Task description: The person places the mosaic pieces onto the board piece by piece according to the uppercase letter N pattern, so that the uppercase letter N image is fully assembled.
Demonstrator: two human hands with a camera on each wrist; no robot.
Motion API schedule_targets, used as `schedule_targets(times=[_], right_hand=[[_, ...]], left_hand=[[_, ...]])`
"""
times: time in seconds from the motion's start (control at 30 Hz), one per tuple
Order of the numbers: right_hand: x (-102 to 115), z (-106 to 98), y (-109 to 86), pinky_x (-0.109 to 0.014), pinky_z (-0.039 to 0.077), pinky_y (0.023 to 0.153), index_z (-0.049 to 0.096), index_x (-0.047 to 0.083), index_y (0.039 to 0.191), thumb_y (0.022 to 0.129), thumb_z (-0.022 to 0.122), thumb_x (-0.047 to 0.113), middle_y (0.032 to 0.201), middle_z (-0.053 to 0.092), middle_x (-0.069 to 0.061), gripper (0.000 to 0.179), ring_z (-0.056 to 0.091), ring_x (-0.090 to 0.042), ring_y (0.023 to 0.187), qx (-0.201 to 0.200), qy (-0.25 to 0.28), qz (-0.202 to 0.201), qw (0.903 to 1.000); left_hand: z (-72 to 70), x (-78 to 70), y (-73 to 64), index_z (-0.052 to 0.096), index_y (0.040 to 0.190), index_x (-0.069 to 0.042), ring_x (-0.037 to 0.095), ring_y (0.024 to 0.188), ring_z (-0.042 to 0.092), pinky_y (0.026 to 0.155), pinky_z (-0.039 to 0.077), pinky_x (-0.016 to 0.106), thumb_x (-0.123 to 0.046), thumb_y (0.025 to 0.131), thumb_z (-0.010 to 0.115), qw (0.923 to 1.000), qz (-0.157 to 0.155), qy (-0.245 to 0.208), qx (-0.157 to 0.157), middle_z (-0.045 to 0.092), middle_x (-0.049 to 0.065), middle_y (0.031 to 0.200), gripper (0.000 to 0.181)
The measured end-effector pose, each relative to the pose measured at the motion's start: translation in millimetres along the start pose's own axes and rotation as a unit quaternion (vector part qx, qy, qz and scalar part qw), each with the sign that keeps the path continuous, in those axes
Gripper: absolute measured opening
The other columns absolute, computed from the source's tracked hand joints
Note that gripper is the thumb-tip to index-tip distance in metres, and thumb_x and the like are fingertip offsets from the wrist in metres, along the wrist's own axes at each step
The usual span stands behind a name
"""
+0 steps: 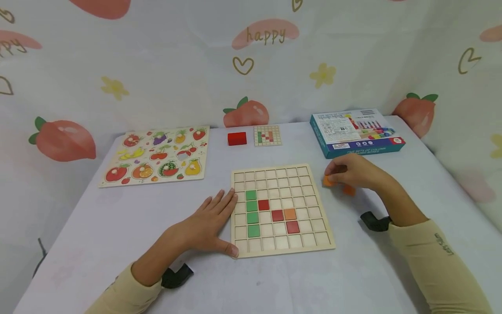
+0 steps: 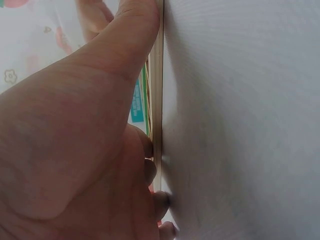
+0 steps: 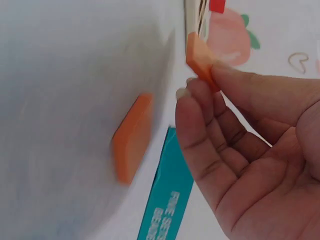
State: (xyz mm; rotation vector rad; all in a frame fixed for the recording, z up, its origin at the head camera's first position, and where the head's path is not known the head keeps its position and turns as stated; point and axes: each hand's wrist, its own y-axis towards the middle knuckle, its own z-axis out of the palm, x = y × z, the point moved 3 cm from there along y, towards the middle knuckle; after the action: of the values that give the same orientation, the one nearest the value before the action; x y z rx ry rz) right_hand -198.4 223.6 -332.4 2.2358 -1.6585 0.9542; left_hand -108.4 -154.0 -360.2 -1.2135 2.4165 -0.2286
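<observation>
A wooden grid board (image 1: 282, 249) lies mid-table, with green, red and orange square tiles set in some of its cells. My left hand (image 1: 208, 222) rests along the board's left edge, fingers straight and thumb at the near corner; the left wrist view shows the thumb (image 2: 135, 30) against that edge. To the right of the board, my right hand (image 1: 357, 172) pinches an orange tile (image 3: 199, 57) between thumb and fingers. Another orange tile (image 1: 349, 190) lies on the table just below that hand.
Behind the board are a red block (image 1: 237, 138) and a small pattern card (image 1: 268, 136). A fruit puzzle board (image 1: 176, 150) lies at the back left. At the back right sits a teal-sided box (image 1: 358, 133), close to my right hand. A patterned cloth hangs behind.
</observation>
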Motion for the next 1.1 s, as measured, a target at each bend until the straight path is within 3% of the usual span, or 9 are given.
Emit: schedule_targets(times=[0.5, 0.8, 1.1], right_hand=[[49.2, 32.1, 11.3, -0.036, 0.051, 0.080, 0.076, 0.008, 0.096, 0.093, 0.071, 0.006, 0.089, 0.068, 0.000, 0.006, 0.057, -0.022, 0.087, 0.064, 0.049, -0.088, 0.9928], [69.6, 56.5, 16.4, -0.034, 0.051, 0.079, 0.075, 0.010, 0.092, 0.092, 0.070, 0.003, 0.084, 0.066, 0.003, 0.009, 0.057, -0.018, 0.083, 0.092, 0.030, -0.116, 0.9885], [78.9, 62.8, 16.7, -0.033, 0.051, 0.075, 0.073, 0.010, 0.086, 0.090, 0.072, 0.000, 0.081, 0.065, 0.005, 0.011, 0.057, -0.014, 0.076, 0.094, 0.015, -0.148, 0.9844]], left_hand=[[2.1, 1.9, 0.4, 0.007, 0.161, -0.006, 0.032, 0.152, -0.007, 0.120, 0.005, 0.054, -0.082, 0.071, 0.065, 1.0000, 0.004, 0.003, -0.005, -0.001, 0.009, 0.168, 0.132], [2.4, 1.8, 0.9, 0.006, 0.161, -0.007, 0.031, 0.152, -0.007, 0.120, 0.004, 0.053, -0.083, 0.070, 0.065, 1.0000, 0.003, 0.005, -0.004, -0.001, 0.008, 0.168, 0.132], [1.8, 1.4, 0.1, 0.006, 0.161, -0.006, 0.032, 0.152, -0.007, 0.120, 0.005, 0.054, -0.083, 0.071, 0.065, 1.0000, 0.005, 0.005, -0.003, -0.002, 0.009, 0.168, 0.132]])
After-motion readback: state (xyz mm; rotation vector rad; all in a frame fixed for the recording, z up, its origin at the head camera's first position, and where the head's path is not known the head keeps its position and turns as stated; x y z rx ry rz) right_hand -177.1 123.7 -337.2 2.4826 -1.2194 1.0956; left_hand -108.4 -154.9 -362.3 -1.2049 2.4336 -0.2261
